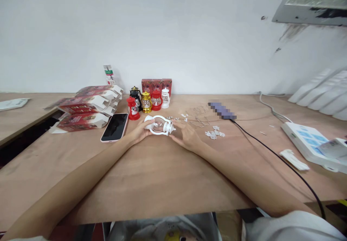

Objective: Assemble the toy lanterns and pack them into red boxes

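Note:
A small white lantern [160, 125] with a clear globe lies on its side in the air just over the tabletop, its base toward the left. My left hand [140, 131] grips it by the base, fingers closed round that end. At the capped top end, the thumb and fingers of my right hand [187, 135] close on the lantern's cap. Behind it stand finished-looking lanterns: a red one [133, 109], a black one [136, 98], a gold one [146, 103], another red one [156, 100] and a white one [165, 98].
Left of my hands lie a phone [115, 127] and stacked red cartons [86, 105]. Thin wire pieces [202, 121] and white plastic parts [214, 132] are scattered to the right. A black cable [271, 154] runs to the front edge near a white power strip [311, 143].

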Motion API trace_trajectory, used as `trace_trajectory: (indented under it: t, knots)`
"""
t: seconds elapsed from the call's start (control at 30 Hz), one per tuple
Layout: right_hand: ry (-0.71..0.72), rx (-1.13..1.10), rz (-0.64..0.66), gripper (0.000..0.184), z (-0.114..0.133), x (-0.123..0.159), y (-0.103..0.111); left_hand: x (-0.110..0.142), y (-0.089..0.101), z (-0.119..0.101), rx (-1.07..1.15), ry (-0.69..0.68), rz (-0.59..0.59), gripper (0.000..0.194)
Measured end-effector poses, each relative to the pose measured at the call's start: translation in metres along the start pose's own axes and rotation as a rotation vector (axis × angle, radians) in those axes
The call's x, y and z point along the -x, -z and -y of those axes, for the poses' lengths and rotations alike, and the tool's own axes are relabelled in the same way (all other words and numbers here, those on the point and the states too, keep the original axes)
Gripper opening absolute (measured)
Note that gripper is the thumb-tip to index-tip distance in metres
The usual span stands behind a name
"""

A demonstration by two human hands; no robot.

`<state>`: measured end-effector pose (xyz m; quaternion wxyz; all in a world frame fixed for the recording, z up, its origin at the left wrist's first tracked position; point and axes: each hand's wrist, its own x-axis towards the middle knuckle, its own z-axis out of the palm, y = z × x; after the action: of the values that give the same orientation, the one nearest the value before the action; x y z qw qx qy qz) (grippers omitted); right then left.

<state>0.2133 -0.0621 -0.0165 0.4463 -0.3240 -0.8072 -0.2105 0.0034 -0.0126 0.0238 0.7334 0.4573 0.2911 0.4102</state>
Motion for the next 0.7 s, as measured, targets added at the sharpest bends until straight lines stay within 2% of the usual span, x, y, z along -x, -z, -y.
trace_trajectory:
  t: [0.2, 0.37, 0.53, 0.7]
  knots:
    - [-0.047, 0.022, 0.076, 0.05, 0.0008, 0.0, 0.0014, -0.0007, 0.0022, 0.0005, -0.018, -0.009, 0.022, 0.021]
    - [-0.034, 0.076, 0.085, 0.047, 0.0029, -0.0037, 0.0026, -0.0018, 0.0053, 0.0008, -0.017, -0.02, 0.052, 0.021]
    - [-0.027, 0.162, 0.079, 0.044, 0.003, -0.0051, 0.0014, -0.0021, 0.0067, 0.0018, -0.022, -0.064, 0.044, 0.032]
    - [-0.156, 0.264, 0.138, 0.039, 0.0019, -0.0025, -0.0013, 0.0014, 0.0038, 0.0017, -0.07, -0.109, 0.013, 0.04]
